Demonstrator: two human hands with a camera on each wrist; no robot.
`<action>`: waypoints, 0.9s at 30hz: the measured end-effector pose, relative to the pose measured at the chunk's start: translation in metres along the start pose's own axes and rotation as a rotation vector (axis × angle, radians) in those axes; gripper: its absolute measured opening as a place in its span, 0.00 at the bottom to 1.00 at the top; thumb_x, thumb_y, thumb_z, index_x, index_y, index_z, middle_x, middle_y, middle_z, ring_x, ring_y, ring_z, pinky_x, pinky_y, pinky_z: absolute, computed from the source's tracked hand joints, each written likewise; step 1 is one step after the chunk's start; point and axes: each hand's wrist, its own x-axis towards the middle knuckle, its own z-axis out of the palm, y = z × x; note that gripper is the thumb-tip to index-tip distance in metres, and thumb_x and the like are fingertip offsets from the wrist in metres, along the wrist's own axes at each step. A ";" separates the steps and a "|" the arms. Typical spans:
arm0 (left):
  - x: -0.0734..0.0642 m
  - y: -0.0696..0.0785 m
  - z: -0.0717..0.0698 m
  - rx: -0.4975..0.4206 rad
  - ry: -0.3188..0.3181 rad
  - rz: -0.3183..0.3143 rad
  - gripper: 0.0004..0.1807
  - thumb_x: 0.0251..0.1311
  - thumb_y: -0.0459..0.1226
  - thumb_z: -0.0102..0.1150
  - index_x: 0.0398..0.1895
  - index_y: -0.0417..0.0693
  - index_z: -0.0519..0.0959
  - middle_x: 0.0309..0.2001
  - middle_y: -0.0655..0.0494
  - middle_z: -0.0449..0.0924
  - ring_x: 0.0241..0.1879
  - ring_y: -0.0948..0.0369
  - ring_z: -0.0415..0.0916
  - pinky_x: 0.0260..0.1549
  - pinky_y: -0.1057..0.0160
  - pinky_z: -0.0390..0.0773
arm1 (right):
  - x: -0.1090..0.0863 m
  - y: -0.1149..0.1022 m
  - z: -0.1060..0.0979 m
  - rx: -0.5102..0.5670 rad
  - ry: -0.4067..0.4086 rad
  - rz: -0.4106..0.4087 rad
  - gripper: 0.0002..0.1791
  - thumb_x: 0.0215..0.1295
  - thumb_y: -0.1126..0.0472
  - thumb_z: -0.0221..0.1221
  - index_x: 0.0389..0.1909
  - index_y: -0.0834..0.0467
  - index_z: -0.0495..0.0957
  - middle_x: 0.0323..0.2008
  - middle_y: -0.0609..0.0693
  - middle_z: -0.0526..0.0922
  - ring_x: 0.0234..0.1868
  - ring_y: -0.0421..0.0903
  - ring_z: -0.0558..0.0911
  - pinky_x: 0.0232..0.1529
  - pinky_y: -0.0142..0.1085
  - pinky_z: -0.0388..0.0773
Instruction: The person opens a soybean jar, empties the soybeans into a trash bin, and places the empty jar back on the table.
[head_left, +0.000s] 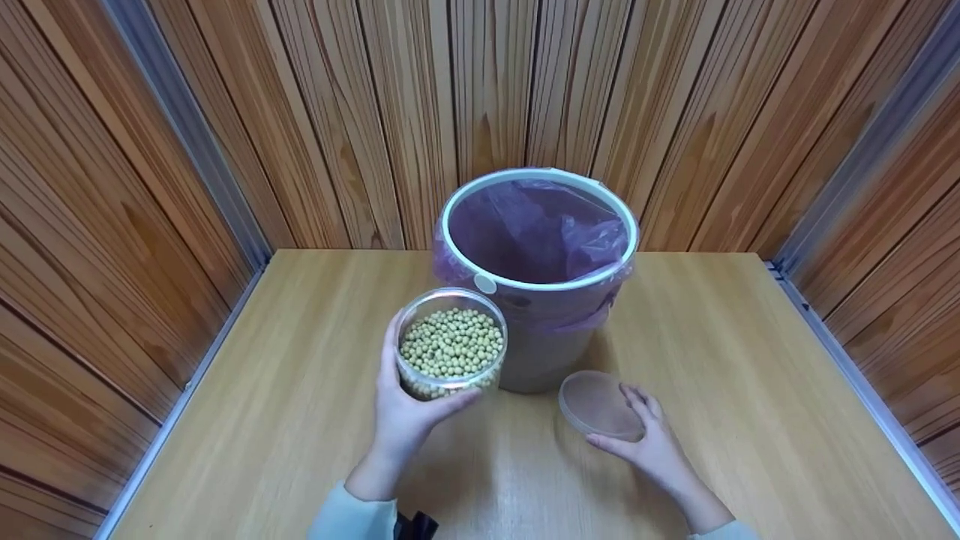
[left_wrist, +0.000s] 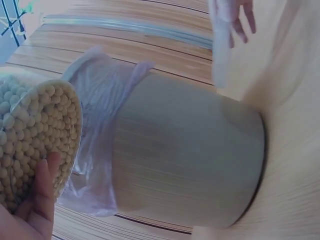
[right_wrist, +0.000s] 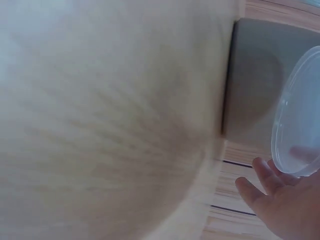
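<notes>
My left hand [head_left: 405, 412] grips a clear round jar [head_left: 450, 345] full of pale yellow-green beans, lidless, held just left of a tan waste bin [head_left: 547, 352]. In the left wrist view the jar [left_wrist: 35, 135] shows its bean-filled side, with my thumb [left_wrist: 42, 195] against it. My right hand [head_left: 652, 450] holds a clear round lid [head_left: 600, 405] by its near edge, low over the table in front of the bin. The right wrist view shows the lid [right_wrist: 300, 115] above my fingers [right_wrist: 265, 180].
The bin is lined with a purple bag [head_left: 536, 232] under a white rim [head_left: 444, 225]; nothing shows inside. It stands mid-table on a light wooden top [head_left: 750, 390]. Wood-panelled walls [head_left: 112, 187] close in the left, back and right.
</notes>
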 end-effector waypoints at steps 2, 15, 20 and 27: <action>0.002 0.003 -0.001 0.010 -0.002 0.012 0.67 0.32 0.30 0.83 0.78 0.50 0.51 0.74 0.53 0.57 0.71 0.53 0.59 0.68 0.50 0.64 | 0.002 0.005 0.000 -0.008 -0.008 0.035 0.57 0.54 0.48 0.72 0.77 0.62 0.49 0.76 0.67 0.42 0.74 0.74 0.46 0.67 0.72 0.48; 0.017 0.018 -0.003 0.058 -0.016 0.073 0.67 0.31 0.31 0.84 0.77 0.53 0.52 0.74 0.54 0.59 0.70 0.56 0.61 0.68 0.50 0.63 | 0.007 0.021 0.002 -0.139 -0.031 0.048 0.59 0.49 0.46 0.74 0.75 0.68 0.53 0.74 0.72 0.48 0.73 0.72 0.47 0.69 0.70 0.50; 0.021 0.022 -0.002 0.059 -0.022 0.082 0.67 0.30 0.32 0.84 0.77 0.54 0.52 0.74 0.55 0.59 0.70 0.56 0.61 0.68 0.50 0.64 | 0.006 0.024 0.004 -0.167 -0.061 0.046 0.61 0.46 0.47 0.75 0.75 0.68 0.53 0.74 0.71 0.49 0.73 0.72 0.47 0.68 0.70 0.51; 0.029 0.027 -0.003 0.056 -0.021 0.089 0.68 0.31 0.32 0.84 0.78 0.54 0.51 0.73 0.55 0.59 0.70 0.56 0.61 0.68 0.51 0.64 | 0.004 0.028 0.005 -0.236 -0.101 -0.029 0.64 0.37 0.49 0.80 0.74 0.67 0.56 0.74 0.72 0.52 0.72 0.77 0.43 0.67 0.73 0.44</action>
